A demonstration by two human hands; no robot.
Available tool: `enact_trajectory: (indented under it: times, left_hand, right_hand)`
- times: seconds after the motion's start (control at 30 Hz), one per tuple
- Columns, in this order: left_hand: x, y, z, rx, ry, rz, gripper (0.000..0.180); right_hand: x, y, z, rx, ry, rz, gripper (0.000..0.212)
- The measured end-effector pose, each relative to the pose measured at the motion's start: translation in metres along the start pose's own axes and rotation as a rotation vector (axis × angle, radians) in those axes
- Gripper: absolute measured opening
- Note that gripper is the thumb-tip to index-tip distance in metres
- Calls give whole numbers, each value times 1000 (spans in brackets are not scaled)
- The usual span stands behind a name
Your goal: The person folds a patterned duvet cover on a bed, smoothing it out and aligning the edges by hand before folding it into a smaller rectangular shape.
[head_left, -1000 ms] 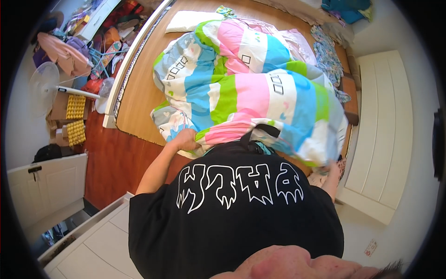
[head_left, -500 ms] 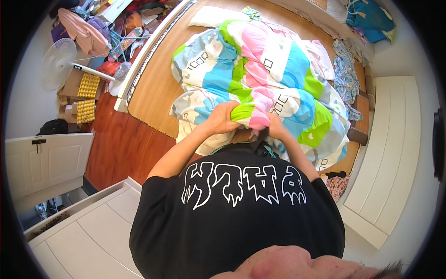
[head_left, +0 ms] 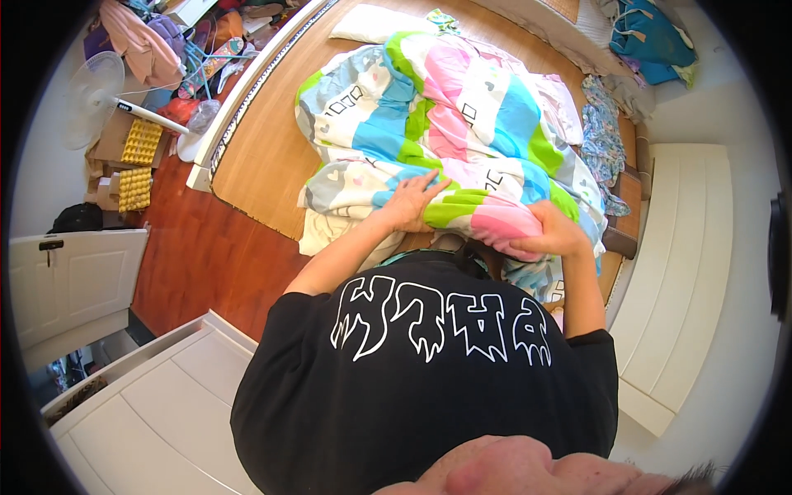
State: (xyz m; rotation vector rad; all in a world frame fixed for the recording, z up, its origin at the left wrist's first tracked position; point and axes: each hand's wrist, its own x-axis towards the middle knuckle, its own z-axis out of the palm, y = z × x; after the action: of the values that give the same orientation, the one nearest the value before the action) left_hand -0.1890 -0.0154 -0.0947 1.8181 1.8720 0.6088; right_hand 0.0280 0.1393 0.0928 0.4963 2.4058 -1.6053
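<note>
A puffy quilt (head_left: 450,124) patterned in white, blue, green, pink and grey lies bunched across the bed mat. Its near edge is gathered into a roll in front of my body. My left hand (head_left: 410,204) grips the green stretch of that roll, fingers over the top. At the pink end, my right hand (head_left: 563,231) is closed round the cloth with its thumb on the near side. The fabric between the two hands is pulled into creases. Under the quilt's near left corner, a cream cloth (head_left: 330,235) sticks out.
A white pillow (head_left: 384,23) lies at the bed's far end. Crumpled blue floral cloth (head_left: 602,136) runs along the right side. A white fan (head_left: 153,117) stands left of the bed near yellow egg trays (head_left: 142,142). White panels (head_left: 685,280) flank me at right.
My right hand has moved right along the quilt's edge, widening the gap between my hands. My left hand has shifted slightly, its fingers stretching further over the cloth.
</note>
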Motion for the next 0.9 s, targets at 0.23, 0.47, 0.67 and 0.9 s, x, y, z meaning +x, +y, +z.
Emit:
enact_trajectory:
  times: [0.23, 0.47, 0.67, 0.9]
  left_hand:
    - [26, -49, 25, -86, -287, -157, 43]
    - [-115, -127, -91, -149, -69, -219, 30]
    - [-227, -10, -294, 369, 599, -481, 26]
    - [-286, -59, -265, 608, 653, -704, 29]
  right_hand:
    - [-70, -39, -23, -2, 91, -219, 31]
    - [-31, 33, 0, 42, 40, 128, 32]
    - [39, 6, 42, 220, -297, -26, 41]
    - [39, 150, 81, 60, -411, 145, 55]
